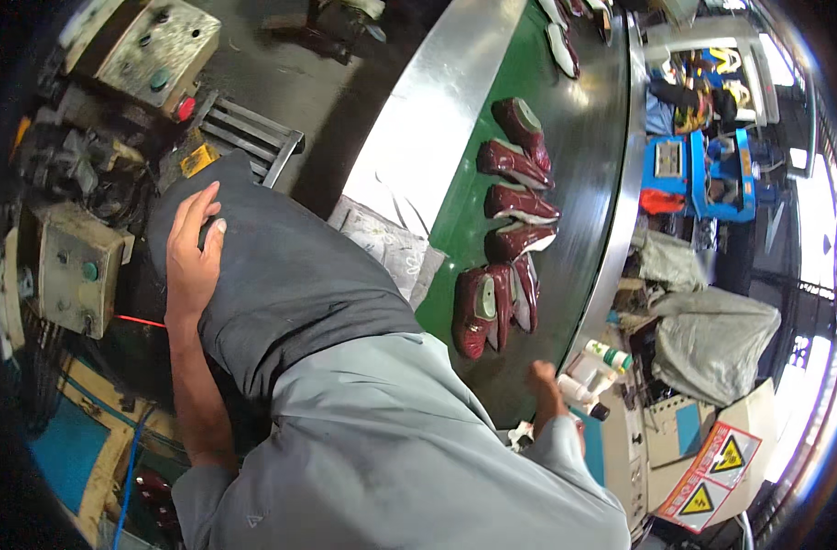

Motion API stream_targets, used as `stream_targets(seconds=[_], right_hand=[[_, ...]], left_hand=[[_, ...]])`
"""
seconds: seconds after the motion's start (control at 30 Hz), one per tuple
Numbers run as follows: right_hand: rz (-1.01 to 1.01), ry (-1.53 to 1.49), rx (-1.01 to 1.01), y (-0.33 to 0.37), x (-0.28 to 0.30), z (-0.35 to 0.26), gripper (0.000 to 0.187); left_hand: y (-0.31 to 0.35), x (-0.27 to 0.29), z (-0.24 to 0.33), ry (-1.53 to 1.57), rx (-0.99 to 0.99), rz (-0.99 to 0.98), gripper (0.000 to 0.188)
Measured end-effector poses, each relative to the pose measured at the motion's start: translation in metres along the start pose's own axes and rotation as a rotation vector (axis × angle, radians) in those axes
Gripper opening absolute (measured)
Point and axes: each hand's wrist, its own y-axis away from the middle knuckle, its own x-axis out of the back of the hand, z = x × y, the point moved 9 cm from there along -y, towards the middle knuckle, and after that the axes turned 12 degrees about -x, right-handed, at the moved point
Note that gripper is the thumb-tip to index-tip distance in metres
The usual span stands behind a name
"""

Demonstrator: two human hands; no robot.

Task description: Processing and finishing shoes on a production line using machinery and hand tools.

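- Left hand [194, 257] lies flat on the person's dark trouser knee [281, 275], fingers loosely spread.
- Right hand [545, 383] is curled at the green conveyor belt [469, 206] edge — whether it grips anything, I cannot tell.
- Dark red shoes [496, 302] lie on the belt just beyond it, small bottles [601, 359] beside.

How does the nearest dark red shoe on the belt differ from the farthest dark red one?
The nearest shoe lies packed against two other shoe pieces; the farthest shoe lies alone. The nearest points along the green belt, its opening facing up; the farthest lies slanted across it. The nearest is closer to the right hand. Both are glossy dark red with a pale insole showing.
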Motion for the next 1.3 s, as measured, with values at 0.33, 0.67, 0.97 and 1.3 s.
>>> stream_targets(seconds=[0.33, 0.67, 0.97, 1.3], right_hand=[[0.607, 0.219, 0.341, 0.149, -0.297, -0.187, 0.093], [-0.028, -0.353, 0.234, 0.106, -0.345, -0.296, 0.056], [-1.508, -0.584, -0.075, 0.271, -0.488, -0.519, 0.093], [-1.309, 0.498, 0.582, 0.433, -0.599, -0.527, 0.098]], left_hand=[[-0.007, -0.067, 0.046, -0.047, -0.073, -0.254, 0.05], [-0.007, -0.098, 0.073, 0.217, -0.055, -0.239, 0.046], [-0.082, -0.072, 0.09, 0.747, -0.113, 0.037, 0.054], [0.013, 0.064, 0.061, -0.275, -0.082, 0.408, 0.028]])
